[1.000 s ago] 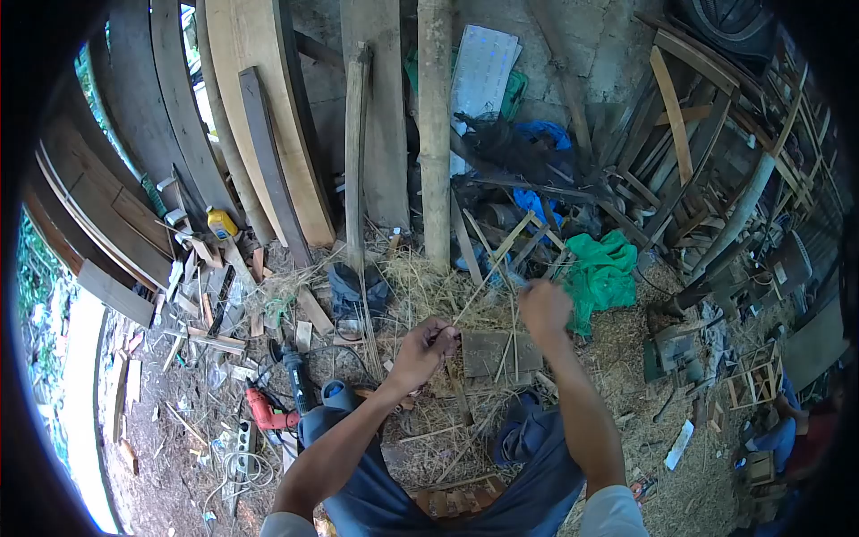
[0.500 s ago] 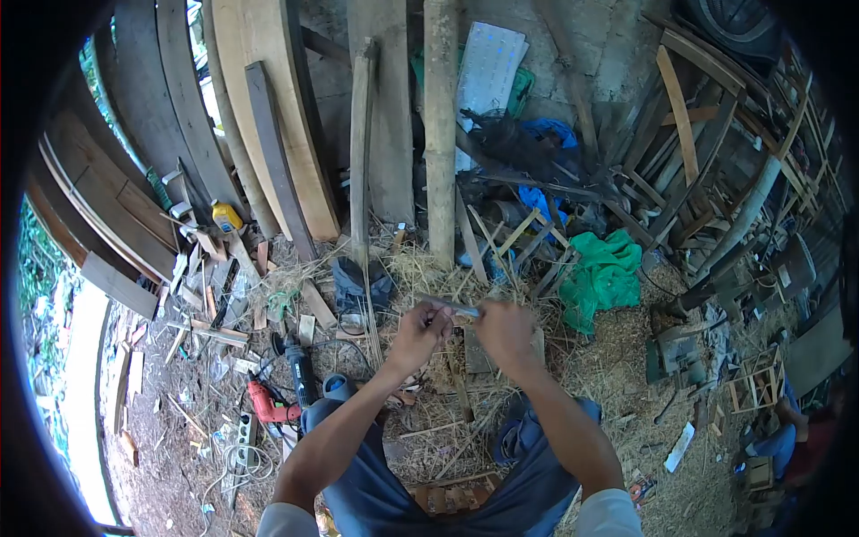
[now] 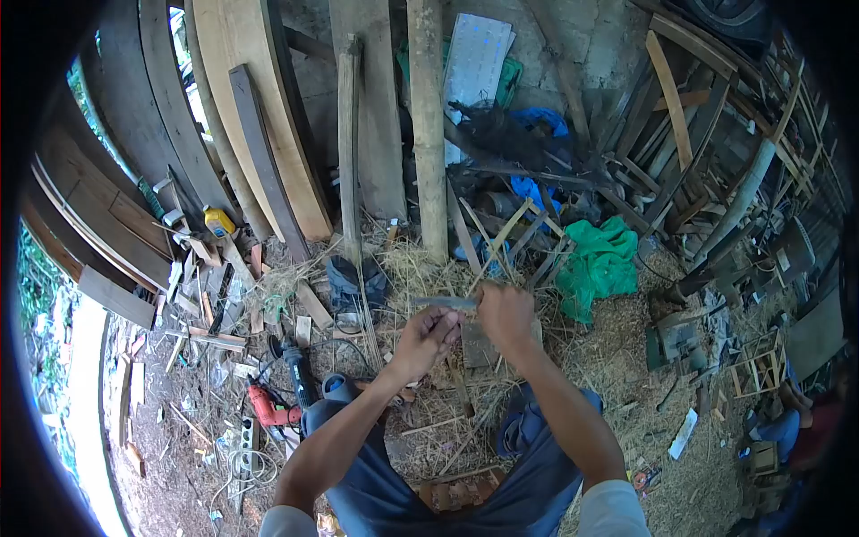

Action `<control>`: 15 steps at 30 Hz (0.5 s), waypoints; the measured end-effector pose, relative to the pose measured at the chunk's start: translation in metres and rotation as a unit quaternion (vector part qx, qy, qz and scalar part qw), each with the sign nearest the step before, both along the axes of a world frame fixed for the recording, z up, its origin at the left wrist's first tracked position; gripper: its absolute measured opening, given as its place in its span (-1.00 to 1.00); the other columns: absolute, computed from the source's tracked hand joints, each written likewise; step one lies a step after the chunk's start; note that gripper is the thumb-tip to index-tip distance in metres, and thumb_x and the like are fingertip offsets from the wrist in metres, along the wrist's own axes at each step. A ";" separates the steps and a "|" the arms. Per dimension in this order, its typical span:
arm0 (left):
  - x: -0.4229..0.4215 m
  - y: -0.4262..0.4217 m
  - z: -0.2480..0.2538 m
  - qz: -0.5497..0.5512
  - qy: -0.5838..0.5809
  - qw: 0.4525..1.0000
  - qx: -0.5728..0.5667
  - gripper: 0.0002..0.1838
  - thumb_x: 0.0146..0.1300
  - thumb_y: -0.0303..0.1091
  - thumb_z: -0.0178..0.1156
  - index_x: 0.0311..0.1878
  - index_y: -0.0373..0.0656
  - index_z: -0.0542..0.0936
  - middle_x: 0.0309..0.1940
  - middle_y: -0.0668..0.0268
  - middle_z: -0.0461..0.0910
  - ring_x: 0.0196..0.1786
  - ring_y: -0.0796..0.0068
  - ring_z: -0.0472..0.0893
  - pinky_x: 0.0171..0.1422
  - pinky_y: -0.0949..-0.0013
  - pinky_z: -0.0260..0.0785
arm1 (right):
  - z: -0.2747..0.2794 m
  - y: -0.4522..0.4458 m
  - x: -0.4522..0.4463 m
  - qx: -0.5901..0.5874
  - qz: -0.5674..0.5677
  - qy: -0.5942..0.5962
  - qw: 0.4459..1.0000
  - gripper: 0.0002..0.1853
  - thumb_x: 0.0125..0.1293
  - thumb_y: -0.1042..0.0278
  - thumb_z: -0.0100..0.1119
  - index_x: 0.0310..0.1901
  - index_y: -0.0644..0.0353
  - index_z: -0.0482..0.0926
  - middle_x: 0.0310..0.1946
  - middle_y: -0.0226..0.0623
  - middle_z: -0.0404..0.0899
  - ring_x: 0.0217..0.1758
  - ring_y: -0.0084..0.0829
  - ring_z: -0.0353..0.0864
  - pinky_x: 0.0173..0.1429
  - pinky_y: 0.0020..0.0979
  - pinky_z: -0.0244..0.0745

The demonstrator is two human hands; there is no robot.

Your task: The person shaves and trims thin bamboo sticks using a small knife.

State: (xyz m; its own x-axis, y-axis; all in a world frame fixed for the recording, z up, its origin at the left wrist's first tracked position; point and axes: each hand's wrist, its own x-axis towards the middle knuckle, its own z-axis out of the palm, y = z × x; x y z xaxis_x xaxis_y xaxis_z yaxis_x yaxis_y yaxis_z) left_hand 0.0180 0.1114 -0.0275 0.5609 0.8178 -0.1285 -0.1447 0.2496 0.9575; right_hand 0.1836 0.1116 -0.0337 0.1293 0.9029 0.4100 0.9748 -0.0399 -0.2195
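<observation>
My right hand (image 3: 506,315) is closed around the end of a knife (image 3: 445,302), whose flat grey blade points left; its handle is hidden in the fist. Just under the blade, my left hand (image 3: 428,342) is closed with the fingertips pinched together. Whatever lies between those fingers is too small to make out. Both hands are held in front of me above a wooden block (image 3: 480,347) on ground strewn with shavings.
A red drill (image 3: 272,407) and an angle grinder (image 3: 300,371) lie left of my knees beside a power strip (image 3: 248,436). Green cloth (image 3: 599,264) lies to the right. Planks (image 3: 259,116) and a bamboo pole (image 3: 427,134) stand ahead. Another person (image 3: 796,425) sits far right.
The blade has swung from slanting to nearly level as my right hand rose slightly. My left hand has dropped a little and turned. The whole view has shifted slightly.
</observation>
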 end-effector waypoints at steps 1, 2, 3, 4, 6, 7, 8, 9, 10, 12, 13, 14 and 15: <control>0.004 0.002 0.002 0.011 -0.017 0.999 -0.026 -0.80 0.44 -0.32 -0.01 -0.14 -0.28 0.47 -0.56 0.44 0.34 -0.64 0.77 0.16 -0.63 0.60 -0.03 | 0.000 0.005 0.005 0.008 -0.001 0.019 1.000 -0.89 0.04 0.42 0.18 -0.55 0.19 0.63 -0.64 -0.05 0.59 -0.55 -0.11 0.66 -0.41 -0.20 0.58; 0.006 0.004 0.004 0.024 -0.036 0.998 -0.049 -0.80 0.44 -0.31 -0.01 -0.14 -0.28 0.47 -0.57 0.45 0.32 -0.65 0.77 0.13 -0.63 0.59 -0.05 | 0.000 0.011 0.011 0.009 0.000 0.017 1.000 -0.89 0.04 0.42 0.18 -0.55 0.19 0.63 -0.64 -0.05 0.59 -0.55 -0.11 0.66 -0.41 -0.20 0.58; 0.006 0.005 0.003 0.026 -0.038 0.998 -0.048 -0.80 0.44 -0.31 -0.01 -0.14 -0.28 0.47 -0.57 0.45 0.32 -0.65 0.77 0.13 -0.63 0.59 -0.05 | -0.001 0.017 0.018 -0.003 -0.042 0.021 0.999 -0.88 0.06 0.39 0.16 -0.53 0.18 0.64 -0.63 -0.06 0.59 -0.53 -0.10 0.66 -0.37 -0.17 0.57; 0.005 0.005 0.000 0.028 -0.039 0.998 -0.048 -0.80 0.44 -0.31 -0.02 -0.14 -0.27 0.47 -0.57 0.46 0.31 -0.65 0.77 0.13 -0.63 0.59 -0.06 | -0.003 0.021 0.023 -0.015 -0.086 0.026 0.996 -0.85 0.08 0.36 0.13 -0.51 0.17 0.65 -0.61 -0.06 0.60 -0.50 -0.08 0.65 -0.32 -0.15 0.56; 0.001 0.005 0.001 0.029 -0.038 0.998 -0.044 -0.80 0.44 -0.31 -0.02 -0.14 -0.27 0.47 -0.57 0.46 0.30 -0.65 0.77 0.12 -0.64 0.59 -0.07 | -0.005 0.027 0.037 -0.029 -0.105 0.011 0.994 -0.84 0.09 0.34 0.13 -0.51 0.19 0.66 -0.60 -0.04 0.60 -0.49 -0.06 0.65 -0.32 -0.15 0.56; -0.001 0.005 0.003 0.017 -0.024 0.999 -0.033 -0.79 0.44 -0.30 -0.02 -0.14 -0.27 0.47 -0.57 0.46 0.31 -0.65 0.77 0.12 -0.64 0.60 -0.07 | -0.006 0.029 0.046 -0.046 -0.123 -0.008 0.991 -0.82 0.10 0.31 0.13 -0.50 0.20 0.66 -0.59 -0.02 0.60 -0.48 -0.05 0.66 -0.32 -0.14 0.56; -0.002 0.004 0.004 0.007 -0.010 1.000 -0.023 -0.79 0.44 -0.30 -0.01 -0.15 -0.27 0.47 -0.57 0.46 0.31 -0.65 0.77 0.13 -0.64 0.60 -0.08 | -0.007 0.032 0.053 -0.045 -0.121 -0.011 0.992 -0.82 0.10 0.31 0.13 -0.50 0.20 0.66 -0.59 -0.02 0.60 -0.48 -0.05 0.66 -0.32 -0.14 0.56; -0.003 0.003 0.003 0.009 -0.013 1.000 -0.022 -0.79 0.44 -0.30 -0.01 -0.15 -0.27 0.47 -0.57 0.46 0.31 -0.65 0.77 0.13 -0.64 0.60 -0.08 | -0.009 0.034 0.061 -0.034 -0.164 -0.023 0.986 -0.82 0.11 0.34 0.12 -0.52 0.21 0.65 -0.58 -0.02 0.61 -0.46 -0.08 0.67 -0.32 -0.17 0.58; -0.006 0.001 0.001 0.001 -0.004 1.000 -0.022 -0.79 0.44 -0.29 -0.01 -0.15 -0.27 0.48 -0.58 0.46 0.31 -0.65 0.77 0.13 -0.64 0.59 -0.07 | -0.013 0.035 0.070 -0.023 -0.208 -0.032 0.977 -0.81 0.11 0.36 0.11 -0.54 0.21 0.65 -0.57 -0.02 0.62 -0.44 -0.11 0.69 -0.33 -0.19 0.60; -0.015 0.000 -0.002 -0.006 0.008 1.000 -0.022 -0.79 0.44 -0.29 0.00 -0.16 -0.27 0.48 -0.58 0.46 0.31 -0.65 0.76 0.13 -0.64 0.59 -0.07 | -0.016 0.035 0.090 -0.015 -0.246 -0.047 0.968 -0.82 0.11 0.35 0.12 -0.52 0.20 0.66 -0.54 -0.02 0.62 -0.42 -0.11 0.69 -0.31 -0.19 0.59; -0.019 0.000 -0.004 -0.010 0.008 0.999 -0.031 -0.78 0.44 -0.28 0.00 -0.17 -0.27 0.48 -0.58 0.46 0.31 -0.65 0.76 0.14 -0.64 0.58 -0.06 | -0.016 0.036 0.094 -0.007 -0.280 -0.067 0.958 -0.83 0.10 0.33 0.14 -0.50 0.19 0.66 -0.52 -0.02 0.63 -0.40 -0.10 0.68 -0.29 -0.18 0.59; -0.021 0.001 -0.005 -0.014 0.007 0.999 -0.042 -0.78 0.44 -0.27 0.00 -0.17 -0.26 0.48 -0.59 0.46 0.30 -0.65 0.76 0.14 -0.63 0.58 -0.05 | -0.018 0.035 0.095 -0.007 -0.278 -0.068 0.958 -0.83 0.10 0.33 0.14 -0.50 0.19 0.66 -0.52 -0.02 0.63 -0.40 -0.10 0.68 -0.29 -0.18 0.59; -0.020 0.003 -0.007 -0.013 0.004 0.999 -0.042 -0.78 0.44 -0.27 0.00 -0.17 -0.26 0.48 -0.59 0.46 0.30 -0.65 0.76 0.14 -0.63 0.58 -0.05 | -0.004 0.027 0.089 -0.008 -0.271 -0.015 0.962 -0.85 0.09 0.32 0.16 -0.50 0.17 0.65 -0.54 -0.05 0.62 -0.40 -0.09 0.68 -0.30 -0.18 0.59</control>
State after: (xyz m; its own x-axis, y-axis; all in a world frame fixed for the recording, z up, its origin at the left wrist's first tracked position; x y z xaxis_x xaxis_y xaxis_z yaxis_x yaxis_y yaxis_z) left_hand -0.0023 0.1140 -0.0342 0.5801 0.7896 -0.2003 -0.1303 0.3327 0.9340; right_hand 0.2725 0.1388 -0.0378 0.5716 0.7118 0.4081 0.8154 -0.5481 -0.1861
